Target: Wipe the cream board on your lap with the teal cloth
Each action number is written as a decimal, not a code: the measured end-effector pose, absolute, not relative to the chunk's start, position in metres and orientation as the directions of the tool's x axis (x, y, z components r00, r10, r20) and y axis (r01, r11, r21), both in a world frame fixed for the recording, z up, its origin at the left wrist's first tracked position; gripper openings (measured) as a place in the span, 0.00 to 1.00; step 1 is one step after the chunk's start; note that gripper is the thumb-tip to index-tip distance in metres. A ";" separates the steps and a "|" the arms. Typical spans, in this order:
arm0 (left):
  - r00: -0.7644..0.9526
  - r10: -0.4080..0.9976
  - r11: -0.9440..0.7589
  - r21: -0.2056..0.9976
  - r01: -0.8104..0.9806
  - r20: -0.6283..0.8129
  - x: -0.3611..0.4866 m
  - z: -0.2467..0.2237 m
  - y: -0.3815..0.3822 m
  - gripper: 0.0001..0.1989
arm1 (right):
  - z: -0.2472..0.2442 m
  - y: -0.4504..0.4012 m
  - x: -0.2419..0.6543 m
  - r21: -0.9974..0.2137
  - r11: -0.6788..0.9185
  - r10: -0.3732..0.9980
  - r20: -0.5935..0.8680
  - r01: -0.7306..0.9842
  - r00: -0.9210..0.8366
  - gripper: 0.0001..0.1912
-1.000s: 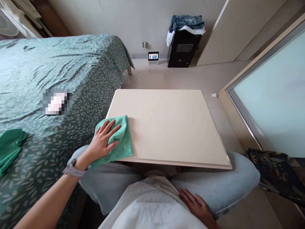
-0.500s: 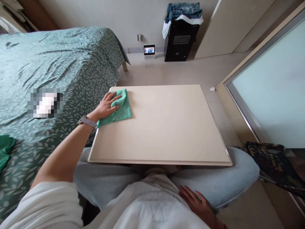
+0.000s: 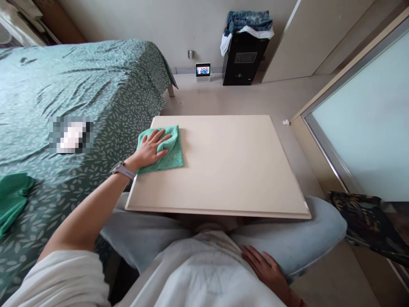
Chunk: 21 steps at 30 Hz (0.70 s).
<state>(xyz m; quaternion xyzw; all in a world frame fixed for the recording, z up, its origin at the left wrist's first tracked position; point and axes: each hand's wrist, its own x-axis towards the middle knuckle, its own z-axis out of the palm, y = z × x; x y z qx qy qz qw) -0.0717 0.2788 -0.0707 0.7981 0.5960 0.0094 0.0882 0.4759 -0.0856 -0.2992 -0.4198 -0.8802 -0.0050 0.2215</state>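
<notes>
My left hand [image 3: 152, 149] lies flat with its fingers spread on a green cloth [image 3: 174, 157], pressing it against the board top. The cloth covers the far left part of a cream-coloured low table [image 3: 223, 166] and reaches over its left edge. A watch [image 3: 123, 169] is strapped round my left wrist. Away from the table, my right hand [image 3: 266, 268] rests on my right thigh, fingers stretched out and holding nothing. The table's near edge lies over my jeans-clad legs [image 3: 287, 243].
To the left is a bed [image 3: 96, 85] with a leafy green sheet, a blurred-out object [image 3: 73, 135] and a green garment [image 3: 14, 198]. A lit small screen [image 3: 203, 70] and a black cabinet [image 3: 244, 64] topped with folded jeans [image 3: 247, 21] stand by the wall. Frosted panel [image 3: 367, 111] at right.
My left hand and the cloth have slid slightly toward me along the table's left side, and the fingers are spread wider. My view has shifted a little. The right hand stays on the thigh.
</notes>
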 end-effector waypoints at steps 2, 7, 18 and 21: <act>0.320 0.943 -0.305 0.147 0.941 -0.092 -0.068 -0.072 0.229 0.45 | -0.298 -0.085 0.479 -0.039 0.676 0.697 0.359 0.736 -0.621 0.33; 0.440 0.898 -0.434 0.132 0.891 -0.018 -0.055 -0.082 0.117 0.38 | -0.292 -0.080 0.486 0.024 0.733 0.633 0.344 0.680 -0.694 0.32; 0.531 0.835 -0.491 0.240 0.838 -0.146 -0.038 -0.066 0.224 0.38 | -0.300 -0.081 0.491 0.044 0.724 0.634 0.351 0.689 -0.689 0.34; 0.554 0.823 -0.514 0.250 0.821 -0.126 -0.033 -0.066 0.294 0.39 | -0.299 -0.083 0.491 -0.032 0.714 0.662 0.359 0.700 -0.658 0.35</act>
